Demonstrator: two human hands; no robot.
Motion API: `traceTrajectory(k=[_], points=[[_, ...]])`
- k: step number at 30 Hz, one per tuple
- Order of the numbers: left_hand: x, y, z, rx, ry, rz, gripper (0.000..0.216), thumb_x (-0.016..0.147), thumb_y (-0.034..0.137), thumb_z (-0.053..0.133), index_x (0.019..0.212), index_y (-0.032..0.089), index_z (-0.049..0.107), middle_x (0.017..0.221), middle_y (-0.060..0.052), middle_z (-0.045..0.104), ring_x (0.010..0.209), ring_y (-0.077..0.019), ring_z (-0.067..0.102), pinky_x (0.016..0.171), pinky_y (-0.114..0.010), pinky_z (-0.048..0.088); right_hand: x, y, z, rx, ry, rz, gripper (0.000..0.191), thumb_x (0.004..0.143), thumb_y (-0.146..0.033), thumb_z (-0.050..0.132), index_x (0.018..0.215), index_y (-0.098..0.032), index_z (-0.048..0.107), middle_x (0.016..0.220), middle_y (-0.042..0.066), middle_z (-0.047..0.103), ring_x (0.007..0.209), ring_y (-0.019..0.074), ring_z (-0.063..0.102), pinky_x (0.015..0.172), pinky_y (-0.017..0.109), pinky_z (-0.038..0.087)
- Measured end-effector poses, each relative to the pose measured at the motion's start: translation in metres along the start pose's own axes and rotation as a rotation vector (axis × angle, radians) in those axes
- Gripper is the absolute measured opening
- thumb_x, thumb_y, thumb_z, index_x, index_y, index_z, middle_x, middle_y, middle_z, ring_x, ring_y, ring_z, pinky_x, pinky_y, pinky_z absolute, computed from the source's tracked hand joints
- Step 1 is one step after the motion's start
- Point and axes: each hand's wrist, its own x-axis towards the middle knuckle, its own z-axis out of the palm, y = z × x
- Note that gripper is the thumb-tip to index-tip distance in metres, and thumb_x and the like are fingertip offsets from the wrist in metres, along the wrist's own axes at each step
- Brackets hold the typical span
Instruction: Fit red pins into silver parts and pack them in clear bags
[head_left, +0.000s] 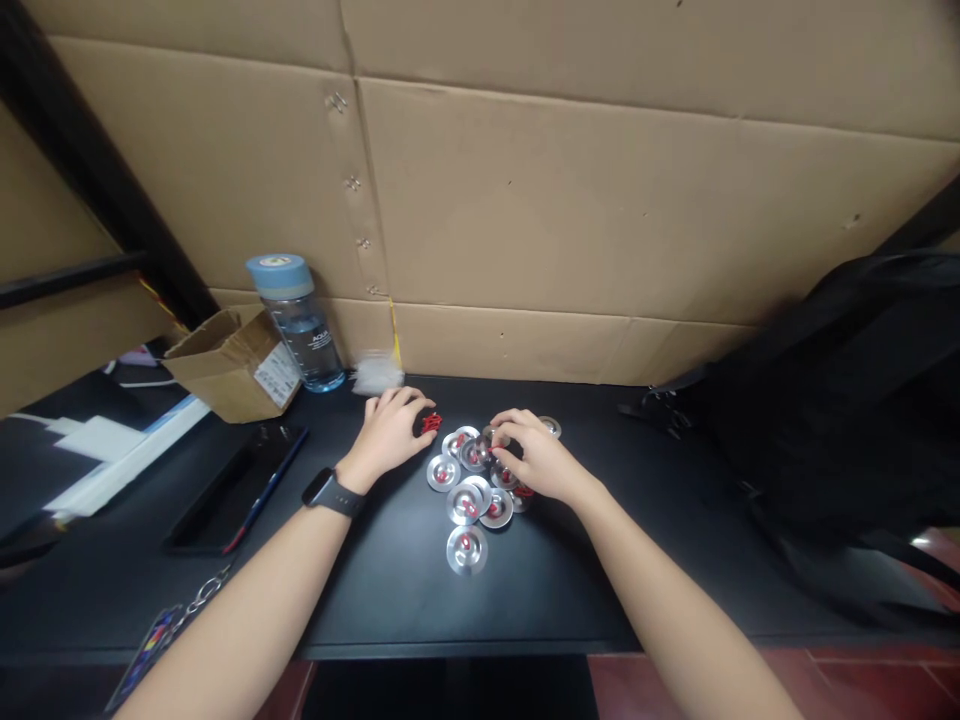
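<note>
My left hand (391, 432) rests on the black table with its fingers curved and apart. Just beyond its thumb and index finger lies a small heap of red pieces (431, 423). Over the far right of a loose cluster of shiny round metal discs (466, 550), my right hand (536, 455) is closed in a pinch. A bit of red (493, 451) shows at its fingertips, too small to name. Many discs overlap, and small red pieces lie on several of them. One disc (551, 427) sits partly behind my right hand, and other discs are partly hidden beneath it.
Left of my hands stand a water bottle (304, 325) with a blue lid and an open cardboard box (229, 370). A phone (236, 490) and keyring (204, 592) lie nearer. A black bag (825, 430) occupies the right side. Cardboard (600, 220) walls the back.
</note>
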Motion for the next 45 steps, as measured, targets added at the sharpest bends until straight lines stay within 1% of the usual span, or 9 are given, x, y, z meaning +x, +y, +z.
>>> traceTrajectory(k=[11,15,18,21,30,34,37,41,45], points=[[0.002,-0.002,0.006,-0.029,-0.008,-0.010,0.018,0.089,0.035,0.065,0.101,0.028,0.077,0.121,-0.008,0.068,0.118,-0.0309,0.053,0.095,-0.045,0.036,0.001,-0.002,-0.002,0.075,0.053,0.023,0.008,0.089,-0.015,0.064,0.087,-0.023,0.066,0.108,0.005,0.070,0.100,0.0229,0.062,0.093,0.042,0.049],[0.003,0.008,-0.003,-0.122,0.035,0.010,0.021,0.090,0.037,0.067,0.108,0.029,0.074,0.124,-0.006,0.067,0.119,-0.0295,0.054,0.099,-0.046,0.037,0.003,-0.004,0.003,0.321,0.119,0.130,0.005,0.092,-0.025,0.063,0.092,-0.022,0.068,0.100,0.005,0.073,0.087,0.0197,0.068,0.081,0.036,0.054],[0.002,0.024,-0.010,-0.280,0.080,0.098,0.013,0.088,0.037,0.070,0.096,0.028,0.076,0.121,-0.004,0.067,0.116,-0.0262,0.057,0.101,-0.044,0.041,0.004,-0.008,0.009,0.598,0.168,0.223,0.014,0.091,-0.035,0.067,0.093,-0.021,0.066,0.108,0.006,0.072,0.090,0.0195,0.071,0.083,0.036,0.057],[-0.002,0.043,-0.011,-0.416,0.124,0.186,0.014,0.088,0.036,0.073,0.099,0.029,0.077,0.120,-0.004,0.067,0.114,-0.0239,0.058,0.100,-0.041,0.044,0.004,-0.012,0.015,0.806,0.169,0.267,0.021,0.088,-0.040,0.071,0.092,-0.020,0.065,0.114,0.007,0.071,0.095,0.0201,0.072,0.086,0.036,0.058],[-0.010,0.063,-0.015,-0.396,0.216,0.208,0.007,0.090,0.027,0.070,0.091,0.026,0.076,0.116,-0.005,0.066,0.112,-0.0246,0.058,0.097,-0.043,0.044,0.002,-0.025,0.019,1.023,0.063,0.298,0.028,0.085,-0.044,0.076,0.091,-0.022,0.060,0.124,0.007,0.065,0.087,0.0175,0.071,0.081,0.037,0.060],[-0.011,0.065,-0.021,-0.313,0.203,0.258,0.008,0.090,0.025,0.068,0.090,0.026,0.076,0.118,-0.005,0.066,0.115,-0.0264,0.056,0.097,-0.044,0.042,0.002,-0.026,0.019,0.982,0.070,0.306,0.034,0.079,-0.040,0.082,0.090,-0.023,0.055,0.116,0.006,0.068,0.085,0.0186,0.071,0.076,0.036,0.061],[-0.010,0.063,-0.020,-0.285,0.198,0.269,0.008,0.089,0.024,0.068,0.090,0.025,0.075,0.120,-0.005,0.065,0.117,-0.0268,0.055,0.098,-0.044,0.040,0.002,-0.024,0.019,0.880,0.079,0.284,0.032,0.082,-0.039,0.078,0.096,-0.023,0.055,0.109,0.005,0.070,0.088,0.0197,0.072,0.079,0.037,0.060],[-0.010,0.061,-0.015,-0.284,0.191,0.276,0.009,0.090,0.022,0.066,0.091,0.025,0.075,0.119,-0.006,0.065,0.118,-0.0267,0.054,0.097,-0.043,0.040,0.002,-0.025,0.021,0.787,0.071,0.218,0.037,0.081,-0.033,0.079,0.108,-0.024,0.055,0.111,0.005,0.070,0.098,0.0211,0.072,0.091,0.039,0.058],[-0.009,0.060,-0.019,-0.270,0.182,0.267,0.008,0.090,0.025,0.068,0.091,0.026,0.075,0.121,-0.005,0.065,0.119,-0.0268,0.053,0.098,-0.043,0.038,0.001,-0.023,0.022,0.672,0.133,0.207,0.051,0.079,-0.029,0.080,0.122,-0.025,0.052,0.116,0.007,0.070,0.095,0.0200,0.072,0.087,0.037,0.060]])
